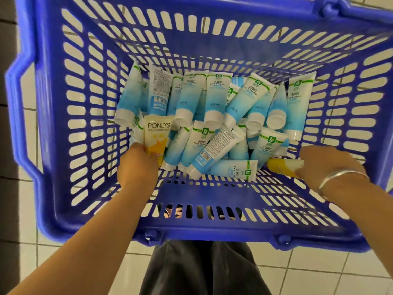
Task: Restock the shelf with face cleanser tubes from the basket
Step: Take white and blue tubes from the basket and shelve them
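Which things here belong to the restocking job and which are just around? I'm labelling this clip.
Belong to the job:
blue basket
blue face cleanser tubes
yellow Pond's tube, held by left hand
second yellow tube, at right hand

Just around:
white tiled floor
silver bangle

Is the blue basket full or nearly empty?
Partly filled: face cleanser tubes cover only the floor of the basket; its walls rise bare above them.
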